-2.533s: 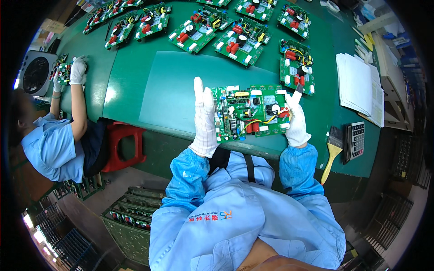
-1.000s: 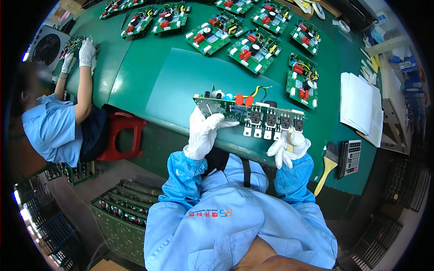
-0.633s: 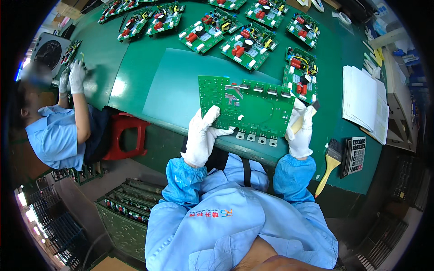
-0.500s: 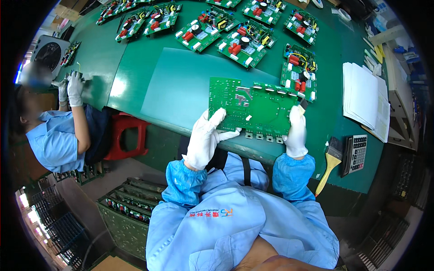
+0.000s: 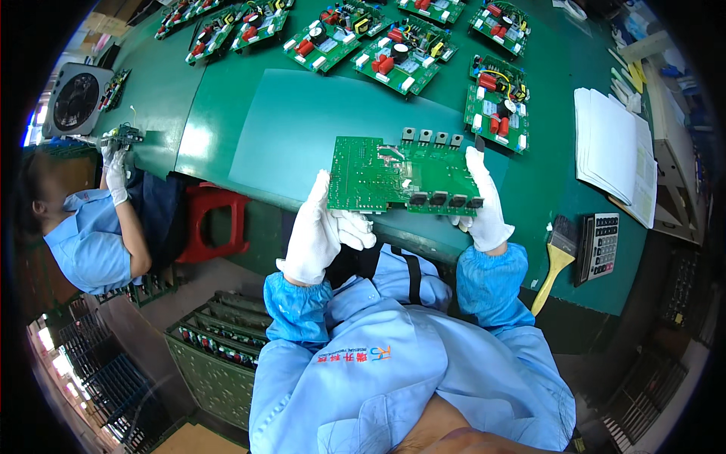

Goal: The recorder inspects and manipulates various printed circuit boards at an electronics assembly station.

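A green circuit board (image 5: 401, 172) is held up over the near edge of the bench, its solder side facing me. Metal-tabbed transistors stick out along its far edge, and black ones line its near edge. My left hand (image 5: 316, 231), in a white glove, grips the board's left end, thumb along the edge and fingers curled below. At the right end, my gloved right hand (image 5: 488, 204) closes on the board. A small dark tip (image 5: 480, 144) stands up by the right thumb; what it belongs to is hidden. The parts on the underside are out of sight.
Several populated circuit boards (image 5: 397, 64) stand across the bench's far side. On the right lie papers (image 5: 616, 147), a calculator (image 5: 599, 248) and a flat brush (image 5: 558, 261). To the left a co-worker (image 5: 94, 234) handles a board. A slotted rack (image 5: 215, 363) stands below.
The board has tilted and turned: its metal-tabbed transistors now show at the far edge, black ones at the near edge. Both hands have shifted their grip. The co-worker's hands have lowered.
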A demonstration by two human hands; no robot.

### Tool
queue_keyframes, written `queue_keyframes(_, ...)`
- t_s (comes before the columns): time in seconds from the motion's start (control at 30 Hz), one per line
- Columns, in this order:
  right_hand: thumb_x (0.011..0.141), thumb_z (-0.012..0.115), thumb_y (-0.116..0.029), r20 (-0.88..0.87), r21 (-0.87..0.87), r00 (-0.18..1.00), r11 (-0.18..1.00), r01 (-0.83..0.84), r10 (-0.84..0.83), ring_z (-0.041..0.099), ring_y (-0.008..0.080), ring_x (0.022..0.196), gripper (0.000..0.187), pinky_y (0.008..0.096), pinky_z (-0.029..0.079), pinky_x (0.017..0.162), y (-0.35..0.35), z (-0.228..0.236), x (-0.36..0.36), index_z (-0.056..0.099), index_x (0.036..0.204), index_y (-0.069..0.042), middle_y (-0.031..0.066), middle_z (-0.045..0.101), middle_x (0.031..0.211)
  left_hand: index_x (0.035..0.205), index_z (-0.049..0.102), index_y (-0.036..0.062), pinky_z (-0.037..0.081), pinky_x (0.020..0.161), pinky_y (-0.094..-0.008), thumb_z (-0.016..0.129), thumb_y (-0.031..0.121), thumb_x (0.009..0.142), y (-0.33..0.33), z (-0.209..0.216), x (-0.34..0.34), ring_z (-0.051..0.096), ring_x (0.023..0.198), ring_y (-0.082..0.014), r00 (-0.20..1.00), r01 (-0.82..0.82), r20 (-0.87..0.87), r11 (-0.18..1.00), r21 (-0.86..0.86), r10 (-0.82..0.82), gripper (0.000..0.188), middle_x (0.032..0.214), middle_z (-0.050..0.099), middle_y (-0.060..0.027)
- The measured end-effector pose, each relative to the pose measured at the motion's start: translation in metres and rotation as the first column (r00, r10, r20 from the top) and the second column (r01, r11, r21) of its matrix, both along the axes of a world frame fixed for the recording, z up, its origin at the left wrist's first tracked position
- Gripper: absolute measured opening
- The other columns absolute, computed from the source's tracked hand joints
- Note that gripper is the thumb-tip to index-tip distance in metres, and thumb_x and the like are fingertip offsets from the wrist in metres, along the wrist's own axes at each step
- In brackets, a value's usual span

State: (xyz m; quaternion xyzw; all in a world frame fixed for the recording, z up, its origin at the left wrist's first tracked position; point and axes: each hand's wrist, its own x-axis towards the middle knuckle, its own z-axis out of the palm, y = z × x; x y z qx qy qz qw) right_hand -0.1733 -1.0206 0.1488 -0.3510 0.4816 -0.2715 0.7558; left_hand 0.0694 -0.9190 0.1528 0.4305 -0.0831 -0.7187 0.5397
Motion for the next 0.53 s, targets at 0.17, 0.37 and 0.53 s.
queue_keyframes(0.17, 0.096, 0.04, -0.057, -0.004, -0.098, 1.0, 0.995, -0.019, 0.019, 0.046, 0.0081, 0.036, 0.059, 0.0203, 0.028, 0.031, 0.001, -0.006, 0.001, 0.064, 0.09, -0.003, 0.0048, 0.058, 0.057, 0.097, 0.062, -0.0047, 0.054, 0.045, -0.0338, 0.038, 0.06, 0.096, 0.001, -0.007, 0.001, 0.064, 0.049, -0.0283, 0.996, 0.004, -0.087, 0.999, 0.047, 0.0, 0.069, 0.064, 0.064, -0.0154)
queue_keyframes(0.37, 0.097, 0.041, -0.055, 0.055, -0.057, 0.998, 0.998, 0.014, -0.011, 0.046, 0.0093, 0.036, 0.061, 0.0201, 0.027, 0.031, -0.001, -0.008, 0.009, 0.064, 0.095, 0.001, 0.0084, 0.06, 0.06, 0.096, 0.057, -0.0003, 0.053, 0.045, -0.0362, 0.042, 0.062, 0.093, -0.001, -0.017, 0.005, 0.061, 0.046, -0.0258, 0.993, 0.003, -0.115, 0.997, 0.081, 0.006, 0.064, 0.061, 0.06, -0.0113)
queue_keyframes(0.53, 0.096, 0.043, -0.057, 0.043, -0.049, 0.999, 0.998, -0.029, 0.031, 0.048, 0.0104, 0.036, 0.064, 0.0196, 0.029, 0.03, -0.005, -0.009, 0.009, 0.062, 0.102, 0.004, 0.0102, 0.064, 0.067, 0.099, 0.056, 0.0018, 0.054, 0.047, -0.0356, 0.046, 0.064, 0.091, 0.0, -0.034, 0.013, 0.062, 0.048, -0.0265, 0.983, 0.032, -0.181, 0.995, 0.094, -0.014, 0.063, 0.062, 0.061, -0.0119)
